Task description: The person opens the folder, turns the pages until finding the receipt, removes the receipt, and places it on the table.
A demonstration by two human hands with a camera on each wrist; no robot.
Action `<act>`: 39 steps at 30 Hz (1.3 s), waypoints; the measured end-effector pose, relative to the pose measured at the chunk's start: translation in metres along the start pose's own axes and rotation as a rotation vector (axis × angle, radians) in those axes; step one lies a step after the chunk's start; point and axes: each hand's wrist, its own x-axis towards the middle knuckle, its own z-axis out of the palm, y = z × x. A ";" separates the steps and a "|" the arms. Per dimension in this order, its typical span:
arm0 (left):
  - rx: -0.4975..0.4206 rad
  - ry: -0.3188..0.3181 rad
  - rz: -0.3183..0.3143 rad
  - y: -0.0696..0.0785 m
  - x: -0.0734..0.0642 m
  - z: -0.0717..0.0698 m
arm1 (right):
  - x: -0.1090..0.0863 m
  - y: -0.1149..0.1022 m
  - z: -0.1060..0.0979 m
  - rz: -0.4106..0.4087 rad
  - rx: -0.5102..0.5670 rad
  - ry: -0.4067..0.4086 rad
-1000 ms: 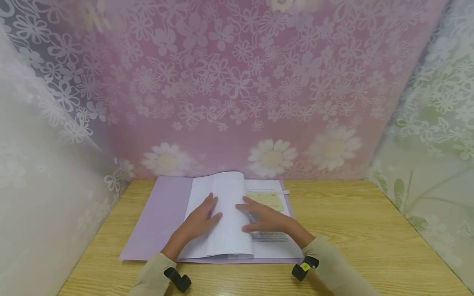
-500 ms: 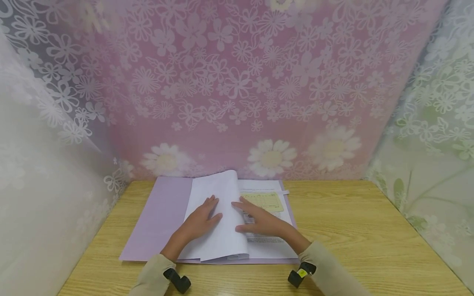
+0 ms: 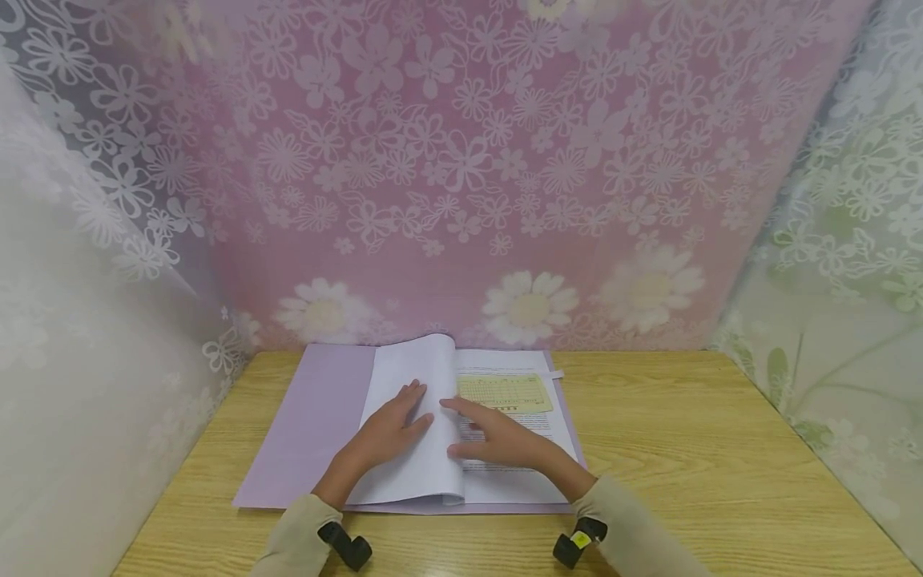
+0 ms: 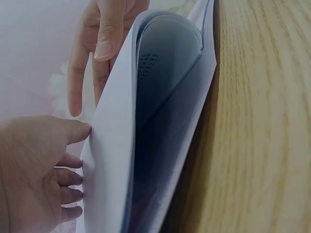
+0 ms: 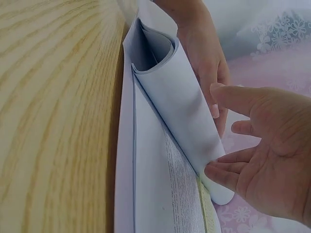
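A lavender folder (image 3: 310,425) lies spread on the table, with white paper sheets (image 3: 407,361) curled over to the left inside it. My left hand (image 3: 389,429) rests on the curled sheets, fingers extended, and its fingertips touch the paper in the left wrist view. At the fold is my right hand (image 3: 501,437), fingers spread, thumb and fingertips against the bulging sheets (image 5: 180,107) in the right wrist view. Below the curl shows a printed page (image 3: 515,487). A yellow slip (image 3: 515,391) lies on that page, partly covered by the right hand.
The folder lies on a wood-grain table (image 3: 685,449). A small pale tab (image 3: 554,374) sticks out past its right edge. Behind the table hangs a pink floral curtain (image 3: 433,264), with pale floral sheets (image 3: 851,320) along the sides.
My right hand has moved left, and the fold of the sheets has shifted left with it, baring more of the yellow slip and printed page. The left hand stays in place.
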 end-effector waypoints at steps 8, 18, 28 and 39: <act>-0.001 -0.006 -0.007 -0.001 -0.001 0.000 | 0.002 -0.004 0.006 0.007 -0.034 -0.010; -0.002 -0.019 0.011 -0.004 -0.001 0.004 | 0.005 -0.007 0.011 -0.008 -0.094 -0.038; -0.004 -0.039 0.001 -0.006 -0.002 0.006 | 0.005 -0.010 0.008 0.012 -0.111 -0.049; -0.007 -0.090 -0.042 -0.005 -0.004 0.006 | 0.003 0.005 -0.018 0.053 -0.112 0.001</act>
